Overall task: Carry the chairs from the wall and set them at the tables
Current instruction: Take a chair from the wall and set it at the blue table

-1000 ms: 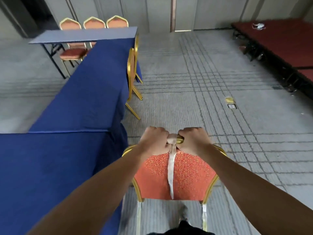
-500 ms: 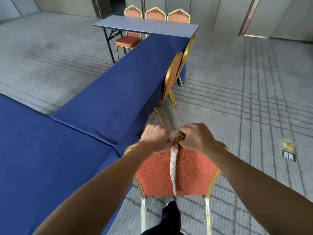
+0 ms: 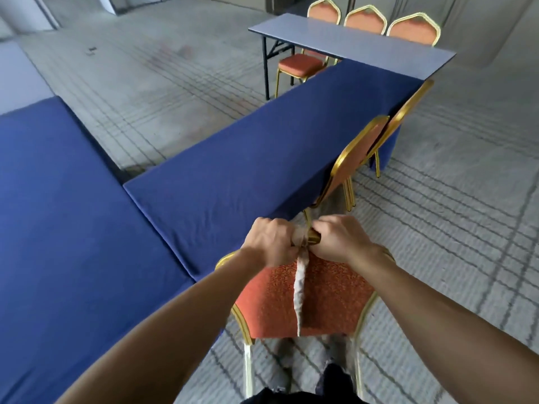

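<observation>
While both fists curl tightly over the gold top rail of the carried chair (image 3: 303,298), the left hand (image 3: 269,243) and the right hand (image 3: 339,239) sit almost knuckle to knuckle, a pale cloth strip (image 3: 300,287) hanging down the orange backrest between them. The chair stands just beside the near end of the blue-draped table (image 3: 248,158). Two chairs (image 3: 364,153) lean against that table's right edge farther along, and three more (image 3: 376,21) line the bare table (image 3: 364,45) beyond.

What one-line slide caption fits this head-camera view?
Left hand and right hand grip the top of an orange chair beside a blue-covered table with two chairs.
</observation>
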Demonstrator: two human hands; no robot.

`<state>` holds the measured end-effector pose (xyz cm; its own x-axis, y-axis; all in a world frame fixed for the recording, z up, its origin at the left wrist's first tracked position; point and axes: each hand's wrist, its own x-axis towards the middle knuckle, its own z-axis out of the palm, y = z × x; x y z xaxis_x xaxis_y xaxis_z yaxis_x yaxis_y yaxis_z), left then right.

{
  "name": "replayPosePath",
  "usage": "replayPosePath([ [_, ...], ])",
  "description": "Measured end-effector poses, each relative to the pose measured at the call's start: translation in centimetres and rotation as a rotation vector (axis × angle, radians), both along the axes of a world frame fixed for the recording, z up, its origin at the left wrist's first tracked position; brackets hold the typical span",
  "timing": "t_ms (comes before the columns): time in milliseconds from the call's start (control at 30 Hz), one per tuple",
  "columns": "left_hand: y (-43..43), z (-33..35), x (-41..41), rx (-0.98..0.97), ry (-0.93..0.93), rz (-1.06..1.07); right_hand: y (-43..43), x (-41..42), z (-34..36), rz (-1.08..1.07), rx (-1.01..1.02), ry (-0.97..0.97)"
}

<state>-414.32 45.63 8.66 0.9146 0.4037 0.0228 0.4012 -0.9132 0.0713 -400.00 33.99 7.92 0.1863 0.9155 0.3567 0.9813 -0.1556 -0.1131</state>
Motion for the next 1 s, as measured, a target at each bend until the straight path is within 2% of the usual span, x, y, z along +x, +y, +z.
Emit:
replayPosePath([
  [233, 2.2, 0.2, 6.9, 0.036, 0.112, 0.156, 4.6, 8.5, -2.0, 0.182, -0.007, 0.032],
  [533, 7.1, -1.3, 12.1, -0.034, 0.059, 0.386, 12.9, 15.5, -3.0, 0.387, -0.044, 0.029],
  [667, 10.8, -1.3, 13.7, -0.024, 0.038, 0.453, 17.5, 17.5, -2.6, 0.449, 0.008, 0.054],
  [833, 14.4, 0.2, 15.8, 0.051, 0.024, 0.52, 22.3, 19.7, -0.8, 0.52, 0.064, 0.063],
  [1000, 14.5, 0.9, 16.9, 0.105, 0.008, 0.609, 24.3, 21.2, -0.1, 0.614, 0.08, 0.042],
])
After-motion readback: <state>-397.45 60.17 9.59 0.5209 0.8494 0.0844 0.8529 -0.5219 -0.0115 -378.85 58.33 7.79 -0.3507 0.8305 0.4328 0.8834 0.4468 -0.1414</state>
